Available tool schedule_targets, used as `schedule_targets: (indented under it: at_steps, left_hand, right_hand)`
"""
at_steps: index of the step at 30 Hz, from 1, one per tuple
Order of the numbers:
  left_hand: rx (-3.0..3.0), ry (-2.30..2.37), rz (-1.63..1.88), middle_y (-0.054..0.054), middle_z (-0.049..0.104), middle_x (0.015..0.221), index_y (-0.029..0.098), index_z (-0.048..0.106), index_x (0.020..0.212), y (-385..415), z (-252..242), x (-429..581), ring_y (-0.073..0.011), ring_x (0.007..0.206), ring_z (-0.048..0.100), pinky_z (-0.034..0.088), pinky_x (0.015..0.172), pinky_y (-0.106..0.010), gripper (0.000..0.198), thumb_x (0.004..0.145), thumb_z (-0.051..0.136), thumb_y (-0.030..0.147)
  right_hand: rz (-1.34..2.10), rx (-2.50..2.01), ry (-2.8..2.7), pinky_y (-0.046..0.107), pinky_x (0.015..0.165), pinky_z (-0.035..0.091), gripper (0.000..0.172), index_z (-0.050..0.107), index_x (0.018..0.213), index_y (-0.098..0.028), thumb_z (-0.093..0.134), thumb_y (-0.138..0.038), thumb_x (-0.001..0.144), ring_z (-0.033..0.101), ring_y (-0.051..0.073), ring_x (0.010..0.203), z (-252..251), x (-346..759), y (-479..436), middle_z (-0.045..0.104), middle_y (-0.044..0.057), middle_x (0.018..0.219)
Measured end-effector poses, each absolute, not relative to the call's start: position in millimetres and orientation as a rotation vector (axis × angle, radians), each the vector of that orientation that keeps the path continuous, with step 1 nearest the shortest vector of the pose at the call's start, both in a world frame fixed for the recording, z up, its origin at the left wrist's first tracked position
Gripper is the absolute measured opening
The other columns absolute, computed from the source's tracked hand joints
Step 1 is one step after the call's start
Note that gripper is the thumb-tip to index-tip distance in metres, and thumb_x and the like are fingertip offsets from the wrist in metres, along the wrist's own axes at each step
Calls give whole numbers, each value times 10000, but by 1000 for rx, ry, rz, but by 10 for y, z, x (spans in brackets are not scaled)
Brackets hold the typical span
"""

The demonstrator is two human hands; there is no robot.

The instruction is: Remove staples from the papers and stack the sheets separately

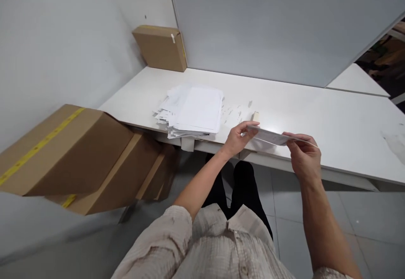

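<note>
My left hand pinches the left end of a thin sheaf of paper between thumb and fingers. The other end is gripped by my right hand. Held just above the front edge of the table, the paper is tilted and seen almost edge-on. Right behind my left fingertips a small beige block-like object lies on the table, partly hidden, its kind unclear. To the left, a thick, uneven stack of white paper rests near the table edge.
The white table runs along a grey panel. A cardboard box leans in the back corner. Larger taped cardboard boxes are piled at the left. Small grey scraps or marks dot the tabletop beside the stack.
</note>
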State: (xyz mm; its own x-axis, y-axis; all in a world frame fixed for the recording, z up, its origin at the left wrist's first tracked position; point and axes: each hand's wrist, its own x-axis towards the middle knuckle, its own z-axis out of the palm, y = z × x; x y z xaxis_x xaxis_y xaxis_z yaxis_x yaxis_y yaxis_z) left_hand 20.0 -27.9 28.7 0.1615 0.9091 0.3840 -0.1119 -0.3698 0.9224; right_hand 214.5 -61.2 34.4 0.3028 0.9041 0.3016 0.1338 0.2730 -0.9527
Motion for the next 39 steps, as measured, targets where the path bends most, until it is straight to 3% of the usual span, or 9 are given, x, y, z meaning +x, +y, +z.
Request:
schedule_targets:
  at_steps: [4, 16, 20, 23, 25, 27, 30, 34, 39]
  left_hand:
    - [1483, 795, 1393, 1, 511, 652, 171, 579, 697, -272, 248, 242, -107, 638, 465, 395, 617, -252, 280, 791, 534, 430]
    - [1419, 911, 1328, 50, 212, 545, 189, 294, 545, -422, 238, 401, -68, 488, 224, 206, 462, -236, 437, 766, 525, 487]
    - [1465, 1016, 1211, 50, 232, 529, 188, 279, 540, -449, 131, 458, -73, 489, 245, 210, 468, -230, 431, 772, 515, 464]
    - [1464, 1085, 1151, 52, 266, 524, 182, 387, 569, -474, 51, 491, -76, 487, 274, 234, 479, -223, 349, 778, 508, 435]
    - [1433, 1126, 1111, 51, 343, 543, 181, 523, 751, -498, 4, 500, -81, 493, 324, 277, 494, -218, 233, 775, 518, 412]
    - [1420, 1167, 1062, 51, 413, 562, 197, 507, 1074, -526, -30, 488, -90, 493, 372, 321, 512, -220, 354, 773, 531, 381]
    - [1478, 1232, 1012, 64, 443, 533, 228, 328, 1308, -562, -60, 425, -104, 473, 415, 365, 527, -230, 555, 791, 508, 320]
    - [1628, 1332, 926, 0, 587, 677, 224, 545, 1137, -560, -79, 314, -133, 582, 538, 425, 591, -252, 343, 807, 466, 276]
    - [1815, 1412, 744, -59, 661, 954, 194, 635, 997, -482, -38, 237, -197, 876, 597, 457, 761, -298, 272, 823, 453, 296]
  right_hand:
    - [670, -1276, -1142, 354, 721, 470, 207, 627, 826, -196, 662, -352, 696, 598, 176, 760, 291, 2161, -618, 641, 16, 783]
    - [451, -1436, -1134, 241, 472, 283, 258, 544, 632, -191, 599, -416, 744, 351, 96, 520, 311, 2217, -826, 378, -50, 547]
    - [500, -1489, -1087, 227, 443, 261, 297, 519, 601, -178, 583, -425, 754, 313, 78, 479, 153, 2273, -869, 362, -60, 525]
    - [536, -1510, -1023, 219, 465, 340, 250, 607, 801, -171, 612, -410, 730, 399, 84, 500, 53, 2272, -907, 478, -48, 585]
    - [592, -1517, -971, 223, 486, 388, 441, 565, 1094, -196, 639, -393, 706, 455, 94, 519, 10, 2260, -940, 532, -43, 629]
    - [644, -1531, -945, 225, 491, 410, 663, 413, 1291, -243, 657, -374, 689, 482, 97, 523, -22, 2254, -974, 552, -46, 649]
    - [742, -1573, -985, 223, 501, 421, 617, 475, 1255, -261, 665, -366, 678, 503, 93, 545, -82, 2274, -1003, 582, -30, 690]
    - [953, -1618, -1015, 243, 530, 439, 381, 674, 966, -177, 685, -375, 640, 531, 110, 579, -186, 2333, -991, 623, 11, 697]
    - [1078, -1618, -983, 272, 542, 455, 438, 663, 1010, -168, 686, -388, 632, 570, 144, 616, -218, 2356, -940, 667, 45, 779]
